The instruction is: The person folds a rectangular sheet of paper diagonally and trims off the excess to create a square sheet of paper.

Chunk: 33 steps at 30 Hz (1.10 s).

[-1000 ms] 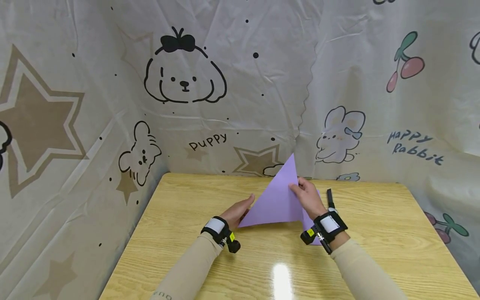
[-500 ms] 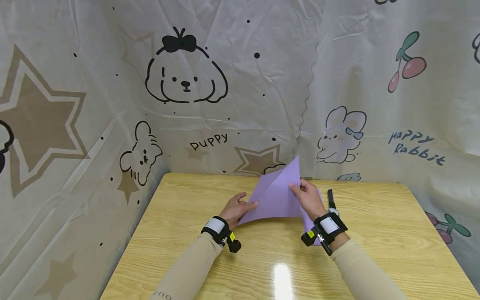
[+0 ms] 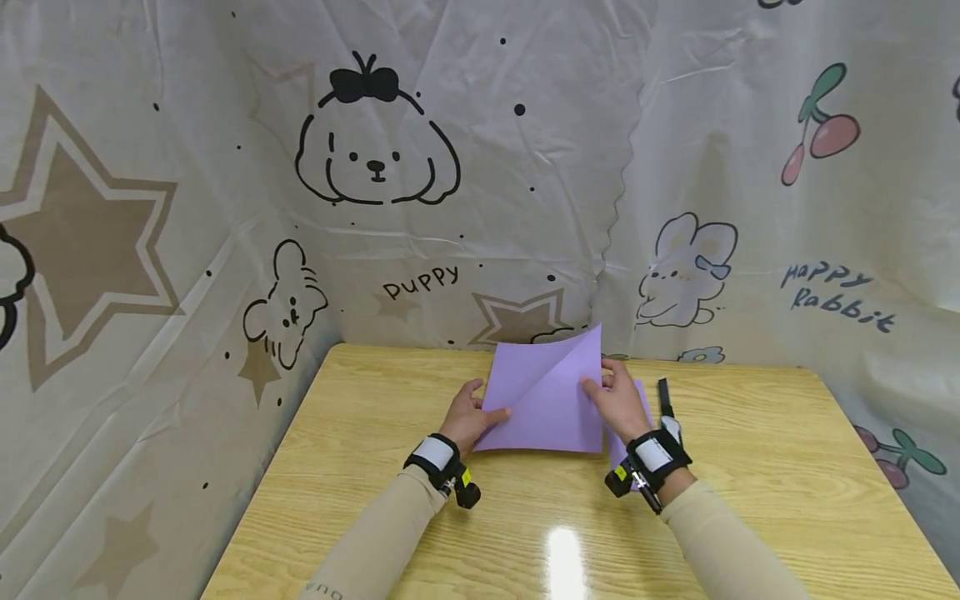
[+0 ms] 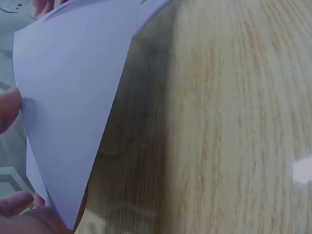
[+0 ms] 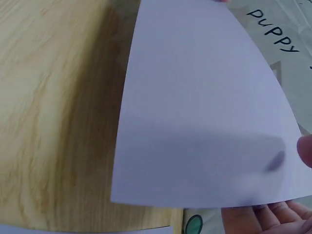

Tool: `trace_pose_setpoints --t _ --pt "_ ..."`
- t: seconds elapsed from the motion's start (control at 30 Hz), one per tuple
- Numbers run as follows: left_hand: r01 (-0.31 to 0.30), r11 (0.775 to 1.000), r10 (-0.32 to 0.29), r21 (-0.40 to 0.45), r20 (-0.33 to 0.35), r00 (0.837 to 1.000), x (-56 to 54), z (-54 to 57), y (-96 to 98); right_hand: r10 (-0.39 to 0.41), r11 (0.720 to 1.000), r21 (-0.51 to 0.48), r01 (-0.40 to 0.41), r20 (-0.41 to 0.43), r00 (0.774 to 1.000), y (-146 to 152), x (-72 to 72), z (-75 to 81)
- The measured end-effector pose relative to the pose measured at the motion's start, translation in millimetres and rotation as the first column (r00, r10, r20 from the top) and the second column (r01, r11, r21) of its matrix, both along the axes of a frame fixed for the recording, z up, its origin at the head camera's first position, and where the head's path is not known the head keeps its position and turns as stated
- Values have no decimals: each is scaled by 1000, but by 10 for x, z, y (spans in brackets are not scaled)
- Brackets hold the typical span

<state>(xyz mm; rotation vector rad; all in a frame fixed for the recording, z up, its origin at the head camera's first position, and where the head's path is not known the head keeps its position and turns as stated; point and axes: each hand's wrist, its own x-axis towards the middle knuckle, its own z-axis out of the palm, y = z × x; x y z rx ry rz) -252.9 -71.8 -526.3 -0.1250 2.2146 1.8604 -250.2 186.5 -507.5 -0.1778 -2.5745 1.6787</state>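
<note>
A light purple sheet of paper (image 3: 540, 417) with a diagonal crease is held up, tilted, over the wooden table; its top right corner stands up in a point. At the sheet's lower left corner, my left hand (image 3: 463, 419) grips it, thumb on the front and other fingers behind. My right hand (image 3: 621, 406) pinches the right edge between thumb (image 5: 305, 150) and fingers (image 5: 265, 219). Both wrist views show the sheet's smooth face (image 4: 73, 102) bowing slightly. Another purple piece of paper (image 3: 617, 452) lies on the table, partly hidden under my right hand and wrist.
A slim black item with a light grey end (image 3: 664, 398) lies right of my right hand, partly hidden by the wrist strap. The wooden table (image 3: 360, 467) meets a printed cloth backdrop (image 3: 450, 208) at its back and left.
The sheet has unfolded from a triangle into a near square, its rear flap swinging up to the left. My left thumb has come onto its front face. My right hand keeps its pinch.
</note>
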Motion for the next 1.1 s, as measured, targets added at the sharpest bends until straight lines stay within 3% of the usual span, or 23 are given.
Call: trace_pose_setpoints --t 0.17,0.23,0.33,0.4,0.47,0.8,0.97,1.1 --pt "-1 996 -3 -92 -40 999 10 -73 10 15 996 88 -16 19 1000 -18 1 -73" --pt "-8 985 -5 -174 -75 997 17 -105 22 20 994 108 -23 28 999 -38 -2 -111" --pt "-28 946 -14 -323 -128 992 33 -141 45 36 988 151 -42 37 999 -62 -3 -176" --pt "-42 905 -30 -424 -161 986 48 -156 59 43 983 179 -49 37 998 -72 -1 -218" --pt "-47 881 -38 -470 -169 985 64 -166 70 57 976 210 -64 40 998 -76 4 -257" --pt "-76 788 -62 -611 -202 977 125 -254 68 87 951 285 -117 117 989 -87 42 -321" --pt "-84 751 -70 -654 -205 976 166 -247 94 91 945 305 -122 112 990 -66 65 -358" --pt "-77 735 -82 -673 -200 976 179 -236 113 93 935 332 -125 112 989 -52 71 -386"
